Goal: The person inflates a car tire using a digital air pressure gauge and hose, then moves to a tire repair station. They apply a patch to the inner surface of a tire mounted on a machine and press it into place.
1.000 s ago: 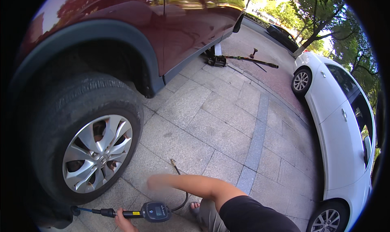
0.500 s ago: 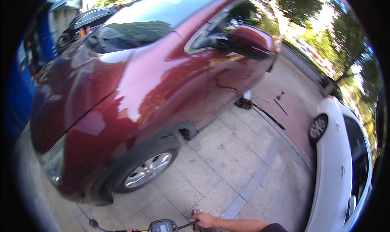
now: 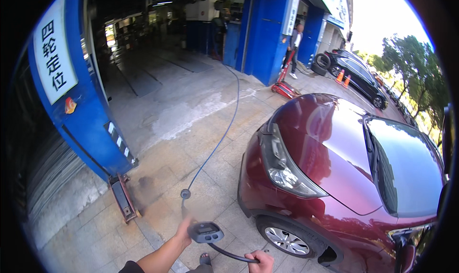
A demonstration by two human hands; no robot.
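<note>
My left hand (image 3: 183, 234) is closed around a tyre inflator, just beside its grey digital gauge (image 3: 206, 233); the fingertips are smeared and partly hidden. A short black hose (image 3: 229, 254) curves from the gauge to my right hand (image 3: 261, 262), whose fingers are wrapped round it near its end. From the inflator a long blue air hose (image 3: 216, 148) runs across the paving into a garage, with a round dark disc (image 3: 185, 193) on it close to my left hand. A dark red car (image 3: 330, 163) stands at the right, its front wheel (image 3: 287, 240) near my right hand.
A low red floor jack (image 3: 123, 200) lies by a blue pillar (image 3: 79, 110) at left. Another red jack (image 3: 285, 89) stands farther off, near a person (image 3: 295, 46). Orange cones (image 3: 340, 76), tyres (image 3: 322, 60) and a black car (image 3: 356, 72) are beyond.
My view has swung left, from the red car's side to its front and the garage. Both hands and the inflator now show higher in the picture; my right hand still holds the black hose.
</note>
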